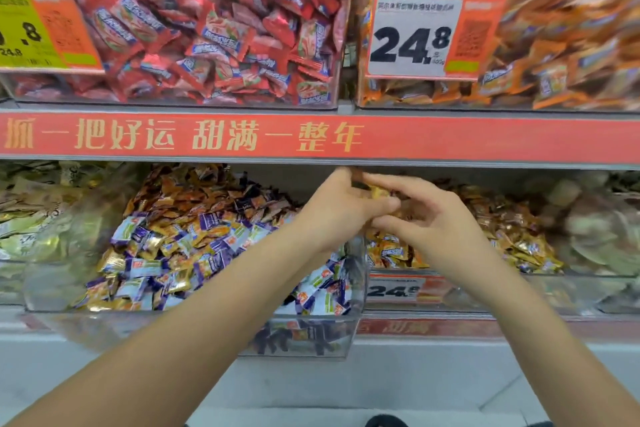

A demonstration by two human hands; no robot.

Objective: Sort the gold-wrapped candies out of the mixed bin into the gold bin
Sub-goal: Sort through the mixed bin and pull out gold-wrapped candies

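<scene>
Left hand: the left hand (341, 208) reaches in over the right end of the mixed bin, fingers curled, thumb stretched toward the other hand; it appears to pinch gold-wrapped candies (377, 191) against its fingertips.
Right hand: the right hand (433, 222) meets the left just under the shelf edge, index finger extended across the top of the candies, remaining fingers bent below; whether it grips them or only touches them cannot be told.
Gold-wrapped candies: only a small yellow-gold patch shows between the two hands, blurred; its long axis and the way it points cannot be made out. It is held above the boundary between the two lower bins, clear of both heaps.
Mixed bin: the mixed bin (343, 326), clear plastic, sits on the lower shelf at left of centre, heaped with purple-and-white and gold wrappers lying every way.
Gold bin: the gold bin (519, 291) stands just beside it on the right, holding gold and orange wrappers behind a price tag (398, 289) reading 24.8.
Upper shelf: a red shelf strip (450, 140) with gold Chinese lettering runs across; above it a bin of red-wrapped candies (214, 42) at left and a bin of orange-wrapped candies (571, 45) at right, the latter fronted by a large price card (412, 33) reading 24.8.
</scene>
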